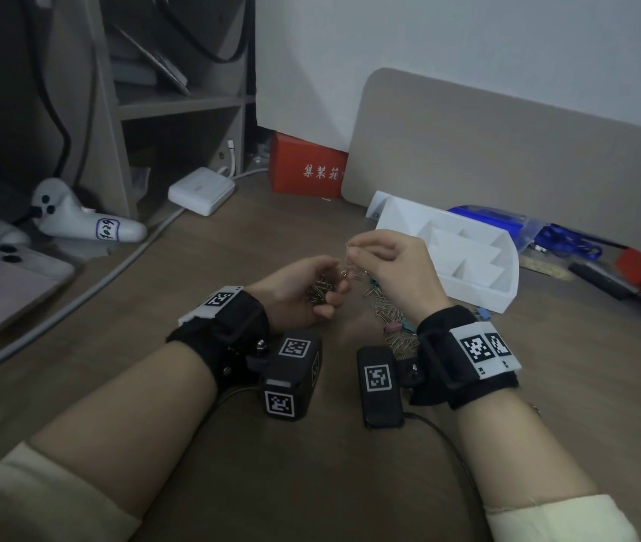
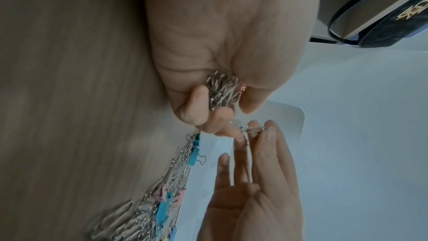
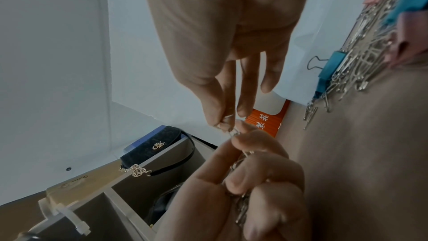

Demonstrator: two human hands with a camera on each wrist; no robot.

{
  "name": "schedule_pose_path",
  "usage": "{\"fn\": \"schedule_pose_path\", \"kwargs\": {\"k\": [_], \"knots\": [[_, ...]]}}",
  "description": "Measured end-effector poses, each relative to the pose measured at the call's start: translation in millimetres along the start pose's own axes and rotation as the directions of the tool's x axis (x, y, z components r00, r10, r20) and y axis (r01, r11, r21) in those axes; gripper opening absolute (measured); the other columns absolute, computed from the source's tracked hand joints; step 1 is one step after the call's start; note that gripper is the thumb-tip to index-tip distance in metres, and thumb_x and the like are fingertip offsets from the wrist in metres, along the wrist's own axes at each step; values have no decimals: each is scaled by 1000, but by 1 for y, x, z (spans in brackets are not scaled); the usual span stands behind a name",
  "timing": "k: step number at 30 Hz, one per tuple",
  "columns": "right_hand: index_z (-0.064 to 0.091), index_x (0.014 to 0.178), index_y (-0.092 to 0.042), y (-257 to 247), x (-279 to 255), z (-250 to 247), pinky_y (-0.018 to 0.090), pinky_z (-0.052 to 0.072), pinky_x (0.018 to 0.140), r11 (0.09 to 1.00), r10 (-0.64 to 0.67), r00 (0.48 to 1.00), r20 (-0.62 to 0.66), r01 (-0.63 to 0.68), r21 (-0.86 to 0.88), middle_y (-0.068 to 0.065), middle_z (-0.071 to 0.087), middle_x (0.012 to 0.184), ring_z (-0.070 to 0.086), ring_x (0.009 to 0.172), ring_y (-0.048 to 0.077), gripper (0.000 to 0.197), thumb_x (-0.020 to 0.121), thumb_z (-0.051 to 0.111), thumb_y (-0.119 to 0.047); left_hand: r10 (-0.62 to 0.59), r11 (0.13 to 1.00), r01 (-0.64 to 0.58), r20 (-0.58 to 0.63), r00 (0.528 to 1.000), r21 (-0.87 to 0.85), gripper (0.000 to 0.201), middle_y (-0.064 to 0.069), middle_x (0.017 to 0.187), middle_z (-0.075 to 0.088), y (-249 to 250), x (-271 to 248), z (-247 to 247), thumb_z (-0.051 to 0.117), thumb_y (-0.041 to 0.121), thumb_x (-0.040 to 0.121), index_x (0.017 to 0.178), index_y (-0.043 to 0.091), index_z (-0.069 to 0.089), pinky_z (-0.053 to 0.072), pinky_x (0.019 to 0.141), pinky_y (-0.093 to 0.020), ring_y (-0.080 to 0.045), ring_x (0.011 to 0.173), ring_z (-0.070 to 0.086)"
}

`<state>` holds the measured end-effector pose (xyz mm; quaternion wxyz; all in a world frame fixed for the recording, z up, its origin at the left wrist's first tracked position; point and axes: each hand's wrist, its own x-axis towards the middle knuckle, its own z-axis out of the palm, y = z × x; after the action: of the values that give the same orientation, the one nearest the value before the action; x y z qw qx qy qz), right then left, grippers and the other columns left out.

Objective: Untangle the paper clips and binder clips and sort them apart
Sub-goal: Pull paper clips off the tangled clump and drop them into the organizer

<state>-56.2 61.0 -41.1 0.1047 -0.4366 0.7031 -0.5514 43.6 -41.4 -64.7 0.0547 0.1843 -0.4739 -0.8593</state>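
My left hand (image 1: 320,293) grips a bundle of silver paper clips (image 2: 222,89) in its curled palm, and its fingertips also hold one end of a linked clip. My right hand (image 1: 354,254) pinches the other end of those linked paper clips (image 3: 232,131) between thumb and forefinger, just above the left hand. Both hands hover over the wooden table. Below the right wrist lies the tangled pile of paper clips (image 1: 389,312) mixed with blue and pink binder clips (image 2: 194,153). The same pile (image 3: 370,43) runs beside the tray's wall in the right wrist view.
A white divided tray (image 1: 504,285) stands just right of the hands. A red box (image 1: 307,166), a white charger (image 1: 201,189) with its cable, a game controller (image 1: 76,213) and a phone (image 1: 2,283) lie left and behind. Blue items and tools lie far right.
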Motion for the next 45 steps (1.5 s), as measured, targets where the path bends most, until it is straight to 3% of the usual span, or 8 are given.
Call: {"fn": "schedule_pose_path", "kwargs": {"k": [5, 9, 16, 23, 32, 35, 40, 45], "knots": [[76, 88, -8, 5, -1, 1, 31, 53, 69, 999, -8, 996, 90, 4, 39, 11, 67, 70, 67, 65, 18, 9, 85, 68, -9, -11, 1000, 11, 14, 1000, 5, 40, -1, 64, 42, 1, -1, 0, 27, 31, 100, 74, 10, 49, 17, 35, -16, -6, 38, 34], [76, 94, -7, 5, -2, 1, 17, 45, 63, 1000, -2, 992, 124, -1, 23, 5, 64, 65, 63, 60, 12, 13, 86, 66, -8, -15, 1000, 15, 19, 1000, -8, 41, -2, 63, 42, 1, -1, 0, 25, 32, 101, 75, 11, 48, 19, 34, -14, -7, 38, 34], [75, 95, -8, 9, 0, 2, 34, 51, 90, 999, 17, 991, 129, -22, 36, 3, 70, 75, 65, 73, 12, 15, 91, 60, -11, -32, 999, 32, 12, 999, -21, 38, 3, 56, 41, 1, 0, 0, 30, 32, 99, 69, 14, 43, 18, 32, -15, -5, 34, 34], [64, 113, -2, 2, -5, -1, 19, 50, 86, 997, 52, 985, 166, -61, 51, 13, 69, 94, 66, 84, 4, 24, 98, 49, -10, -24, 999, 24, 24, 999, -22, 37, 4, 57, 43, 2, 1, -1, 31, 30, 100, 70, 14, 47, 19, 32, -15, -4, 34, 33], [61, 121, -6, 0, -22, -22, 4, 46, 74, 990, 130, 980, 150, -138, 41, 4, 69, 103, 65, 86, -9, 28, 99, 47, -15, 41, 989, -51, 72, 997, 141, 27, 5, 60, 44, -2, 2, -1, 41, 21, 99, 75, 14, 52, 22, 32, -13, -2, 38, 32], [67, 112, -9, 1, -28, -33, 14, 50, 81, 989, 142, 981, 132, -136, -52, 5, 71, 104, 66, 90, 0, 21, 95, 54, -10, 21, 993, -28, 60, 998, 119, 25, 5, 60, 44, -3, 2, 0, 40, 16, 98, 75, 14, 51, 22, 31, -13, -2, 37, 33], [67, 105, 3, 1, -39, -53, 7, 50, 68, 949, 243, 938, 247, -177, -261, 10, 68, 93, 66, 69, -7, 33, 84, 51, 21, -5, 998, 0, 82, 997, 68, 26, 4, 57, 45, 0, -2, 0, 34, 15, 96, 74, 13, 47, 21, 34, -15, -4, 37, 34], [70, 98, -9, 2, -39, -66, 13, 54, 72, 865, 365, 872, 327, -187, -466, 13, 70, 104, 65, 82, 15, 42, 79, 53, 24, -29, 999, 27, 90, 995, 20, 30, 1, 54, 45, -1, -7, 2, 32, 25, 94, 69, 13, 43, 20, 37, -16, -8, 37, 35]]}}
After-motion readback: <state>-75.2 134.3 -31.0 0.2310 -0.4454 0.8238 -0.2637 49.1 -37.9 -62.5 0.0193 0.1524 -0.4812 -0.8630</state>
